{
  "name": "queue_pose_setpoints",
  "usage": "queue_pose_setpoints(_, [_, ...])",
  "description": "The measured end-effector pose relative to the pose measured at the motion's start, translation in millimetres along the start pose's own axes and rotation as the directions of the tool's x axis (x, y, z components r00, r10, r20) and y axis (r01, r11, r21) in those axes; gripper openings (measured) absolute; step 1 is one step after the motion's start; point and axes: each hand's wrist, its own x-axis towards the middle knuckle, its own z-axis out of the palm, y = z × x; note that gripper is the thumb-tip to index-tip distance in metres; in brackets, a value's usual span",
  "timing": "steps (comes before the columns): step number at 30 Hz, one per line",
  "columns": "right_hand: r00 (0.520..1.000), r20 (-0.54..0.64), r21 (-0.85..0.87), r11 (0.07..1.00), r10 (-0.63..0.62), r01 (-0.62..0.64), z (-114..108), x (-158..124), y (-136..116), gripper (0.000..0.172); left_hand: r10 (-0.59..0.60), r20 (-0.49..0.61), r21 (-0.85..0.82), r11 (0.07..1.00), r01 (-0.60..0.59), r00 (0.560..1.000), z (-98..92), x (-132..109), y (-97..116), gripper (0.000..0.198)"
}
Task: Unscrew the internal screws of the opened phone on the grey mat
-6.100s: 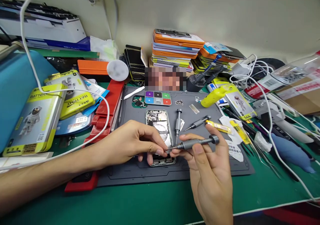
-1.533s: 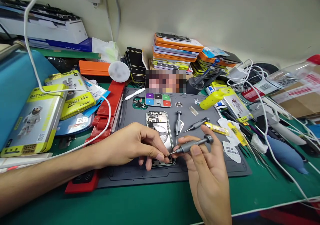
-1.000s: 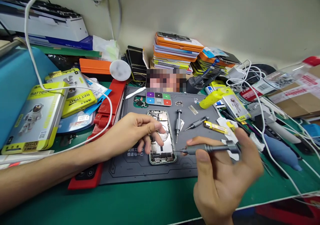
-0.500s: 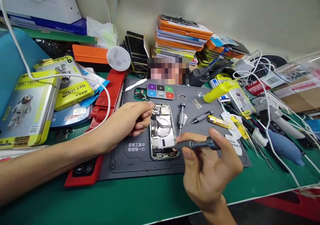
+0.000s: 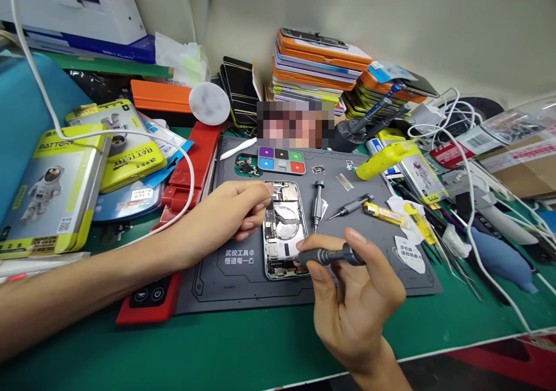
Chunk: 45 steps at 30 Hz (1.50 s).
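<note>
An opened phone (image 5: 286, 229) lies on the grey work mat (image 5: 234, 287), its inner parts showing. My right hand (image 5: 351, 304) pinches a dark grey screwdriver (image 5: 328, 256), held nearly level with its tip end over the phone's lower part; the tip itself is too small to make out. My left hand (image 5: 241, 205) is closed with thumb and forefinger together at the phone's upper left edge. Whatever those fingers may hold is hidden. Two more screwdrivers, one upright in the view (image 5: 318, 205) and one slanted (image 5: 351, 205), lie right of the phone.
A coloured screw tray (image 5: 281, 160) sits behind the phone. Yellow battery boxes (image 5: 56, 188) and a red stand (image 5: 186, 176) are on the left. At right are a yellow bottle (image 5: 384, 159), tweezers (image 5: 460, 269), a blue air blower (image 5: 499, 258) and white cables. Stacked boxes (image 5: 317, 61) line the wall.
My right hand and the screwdriver have moved slightly left, further over the phone's lower part. The left hand keeps its place at the phone's edge. The whole view has shifted a little.
</note>
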Motion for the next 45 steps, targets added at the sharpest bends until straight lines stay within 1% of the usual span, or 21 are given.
queue_pose_setpoints(4, [1.000,0.010,0.002,1.000,0.012,-0.012,0.0,-1.2,-0.2,0.083,-0.003,-0.002,0.038,0.999,0.003,1.000,1.3,-2.1,3.5,0.044])
queue_pose_setpoints(7, [0.999,0.048,-0.019,1.000,-0.002,0.003,-3.7,0.1,-1.5,0.084,-0.008,-0.013,0.060,0.998,0.009,1.000,1.7,-3.7,4.8,0.044])
queue_pose_setpoints(8, [0.998,0.059,-0.028,0.999,-0.020,0.022,-5.6,1.1,-2.2,0.081,-0.011,-0.019,0.062,0.998,0.012,1.000,2.0,-4.0,5.1,0.043])
queue_pose_setpoints(10, [0.996,0.058,-0.052,0.996,-0.063,0.066,-9.8,3.4,-3.5,0.069,-0.016,-0.024,0.079,0.997,0.018,1.000,2.9,-4.4,5.6,0.043])
queue_pose_setpoints(12, [0.996,0.043,-0.069,0.995,-0.074,0.077,-13.0,5.0,-4.5,0.062,-0.015,-0.018,0.108,0.994,0.017,1.000,4.3,-4.4,5.7,0.044])
queue_pose_setpoints(16, [0.997,-0.002,-0.113,0.990,-0.081,0.080,-14.7,5.4,-6.3,0.072,-0.011,0.005,0.124,0.992,0.010,1.000,6.0,-3.6,5.2,0.045])
queue_pose_setpoints(18, [0.996,-0.009,-0.161,0.983,-0.089,0.086,-14.4,4.9,-7.6,0.073,-0.029,0.015,0.107,0.994,0.027,0.999,5.8,-3.5,5.5,0.044])
queue_pose_setpoints(20, [0.997,0.001,-0.175,0.982,-0.074,0.073,-14.2,4.6,-9.0,0.074,-0.057,0.026,0.095,0.994,0.054,0.998,5.3,-4.0,6.4,0.044])
queue_pose_setpoints(23, [0.998,-0.003,-0.154,0.986,-0.065,0.063,-14.7,4.9,-10.1,0.077,-0.066,0.031,0.082,0.995,0.064,0.997,5.5,-5.2,8.6,0.046])
queue_pose_setpoints(25, [0.998,0.020,-0.132,0.989,-0.062,0.064,-15.3,5.5,-10.1,0.078,-0.060,0.039,0.067,0.996,0.057,0.997,6.5,-6.0,9.7,0.048])
queue_pose_setpoints(27, [0.998,0.037,-0.099,0.994,-0.051,0.054,-15.8,6.1,-10.0,0.080,-0.071,0.074,0.052,0.996,0.067,0.995,7.5,-6.5,9.9,0.048])
queue_pose_setpoints(29, [0.999,0.018,-0.083,0.995,-0.049,0.051,-16.0,6.6,-10.1,0.082,-0.092,0.113,0.033,0.996,0.089,0.989,7.9,-6.6,9.3,0.047])
queue_pose_setpoints(35, [0.996,0.016,-0.044,0.995,-0.091,0.091,-15.4,9.8,-9.1,0.077,-0.100,0.183,0.008,0.995,0.100,0.978,8.1,-7.4,9.7,0.047])
queue_pose_setpoints(37, [0.994,0.010,-0.036,0.994,-0.106,0.106,-14.4,10.6,-8.0,0.075,-0.115,0.199,0.009,0.993,0.115,0.973,8.6,-8.5,11.2,0.045])
queue_pose_setpoints(39, [0.995,0.027,-0.033,0.995,-0.095,0.096,-13.3,9.9,-6.4,0.075,-0.127,0.202,0.005,0.992,0.128,0.971,8.8,-9.5,12.0,0.040])
queue_pose_setpoints(42, [0.997,0.040,-0.064,0.995,-0.072,0.075,-11.1,6.3,-4.6,0.080,-0.113,0.202,0.011,0.994,0.113,0.973,8.2,-9.6,11.5,0.033])
queue_pose_setpoints(44, [0.999,0.012,-0.059,0.997,-0.048,0.049,-9.7,4.1,-5.1,0.082,-0.087,0.204,0.021,0.996,0.084,0.975,7.7,-9.0,10.8,0.031])
queue_pose_setpoints(45, [0.999,-0.028,-0.030,0.999,-0.031,0.031,-9.2,3.8,-6.2,0.082,-0.074,0.202,0.023,0.997,0.071,0.977,7.5,-8.8,10.6,0.030])
